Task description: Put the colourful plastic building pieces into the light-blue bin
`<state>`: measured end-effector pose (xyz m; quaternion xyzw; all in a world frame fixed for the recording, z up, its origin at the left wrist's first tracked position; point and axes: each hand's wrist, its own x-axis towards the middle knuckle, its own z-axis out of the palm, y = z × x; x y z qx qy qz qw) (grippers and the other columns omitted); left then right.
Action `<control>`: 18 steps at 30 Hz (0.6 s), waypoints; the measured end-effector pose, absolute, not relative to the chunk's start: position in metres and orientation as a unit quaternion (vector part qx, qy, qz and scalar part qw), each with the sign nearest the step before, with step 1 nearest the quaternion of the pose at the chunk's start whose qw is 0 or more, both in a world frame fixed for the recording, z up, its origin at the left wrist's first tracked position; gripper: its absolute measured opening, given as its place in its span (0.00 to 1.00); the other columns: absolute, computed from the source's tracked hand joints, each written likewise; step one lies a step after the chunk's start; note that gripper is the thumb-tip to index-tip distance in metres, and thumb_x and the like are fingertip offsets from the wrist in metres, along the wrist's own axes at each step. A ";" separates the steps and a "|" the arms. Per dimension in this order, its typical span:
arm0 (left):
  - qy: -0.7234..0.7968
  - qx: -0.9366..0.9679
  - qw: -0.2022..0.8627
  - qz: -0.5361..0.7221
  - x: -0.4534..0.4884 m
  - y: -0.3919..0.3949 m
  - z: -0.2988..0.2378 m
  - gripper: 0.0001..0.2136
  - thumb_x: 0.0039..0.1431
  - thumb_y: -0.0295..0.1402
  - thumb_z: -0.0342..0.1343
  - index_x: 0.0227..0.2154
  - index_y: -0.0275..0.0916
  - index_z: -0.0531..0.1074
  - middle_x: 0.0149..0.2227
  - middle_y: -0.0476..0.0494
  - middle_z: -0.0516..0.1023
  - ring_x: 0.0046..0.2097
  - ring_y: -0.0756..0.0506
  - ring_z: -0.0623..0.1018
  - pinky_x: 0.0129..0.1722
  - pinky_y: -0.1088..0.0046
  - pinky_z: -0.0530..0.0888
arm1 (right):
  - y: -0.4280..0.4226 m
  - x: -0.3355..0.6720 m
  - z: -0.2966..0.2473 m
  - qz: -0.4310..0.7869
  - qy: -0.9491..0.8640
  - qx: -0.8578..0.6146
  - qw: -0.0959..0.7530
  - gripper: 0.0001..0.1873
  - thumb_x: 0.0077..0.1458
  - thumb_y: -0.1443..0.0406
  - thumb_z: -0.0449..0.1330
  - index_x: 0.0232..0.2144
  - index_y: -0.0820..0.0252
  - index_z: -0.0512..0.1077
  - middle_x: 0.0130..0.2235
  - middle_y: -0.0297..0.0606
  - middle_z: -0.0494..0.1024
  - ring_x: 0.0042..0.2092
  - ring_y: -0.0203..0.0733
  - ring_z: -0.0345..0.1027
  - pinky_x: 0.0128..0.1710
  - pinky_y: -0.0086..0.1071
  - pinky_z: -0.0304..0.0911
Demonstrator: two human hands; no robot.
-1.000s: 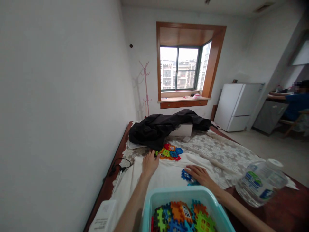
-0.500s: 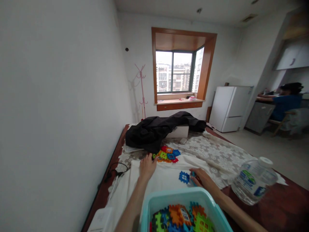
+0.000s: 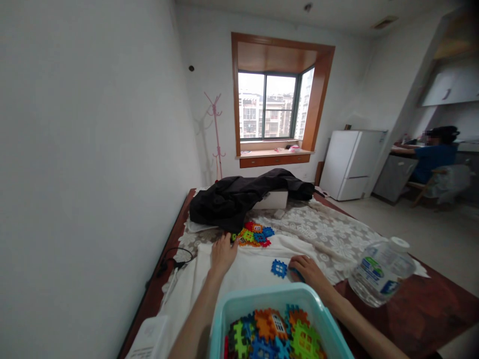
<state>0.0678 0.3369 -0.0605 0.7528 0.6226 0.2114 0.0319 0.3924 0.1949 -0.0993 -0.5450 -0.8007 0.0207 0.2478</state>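
Note:
My left hand [image 3: 222, 253] lies flat on the white cloth [image 3: 247, 271], its fingertips just left of a pile of coloured plastic blocks [image 3: 253, 235]. My right hand [image 3: 307, 269] rests on the cloth with its fingers curled over a teal block that is mostly hidden. A blue square block [image 3: 279, 268] lies loose on the cloth just left of that hand. Close below me is a teal basket [image 3: 239, 309] holding several orange, green and blue blocks.
A large water bottle [image 3: 380, 271] stands on the dark red table at the right. A black jacket [image 3: 239, 197] covers a white box behind the blocks. A black cable [image 3: 174, 259] lies at the left edge. A seated person [image 3: 434, 154] works far right beside a white fridge [image 3: 348, 164].
My right hand has drawn back off the blue square block, which now lies uncovered, and its fingers have curled over a teal piece. My left hand has stayed in place.

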 end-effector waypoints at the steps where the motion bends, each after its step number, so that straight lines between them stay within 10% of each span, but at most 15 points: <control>1: 0.622 0.753 0.031 0.212 0.068 0.337 -0.061 0.17 0.78 0.42 0.49 0.57 0.38 0.75 0.58 0.33 0.81 0.60 0.34 0.80 0.59 0.59 0.71 | 0.194 0.392 -0.099 0.017 -0.798 -0.548 0.249 0.10 0.74 0.65 0.56 0.48 0.54 0.77 0.55 0.44 0.81 0.57 0.53 0.73 0.59 0.48 0.67; 18: 0.617 0.760 0.019 0.204 0.066 0.341 -0.069 0.17 0.79 0.42 0.47 0.58 0.39 0.73 0.60 0.33 0.80 0.61 0.35 0.80 0.60 0.60 0.71 | 0.205 0.388 -0.091 0.089 -0.803 -0.554 0.199 0.09 0.52 0.73 0.57 0.34 0.56 0.69 0.38 0.39 0.78 0.43 0.48 0.73 0.46 0.39 0.64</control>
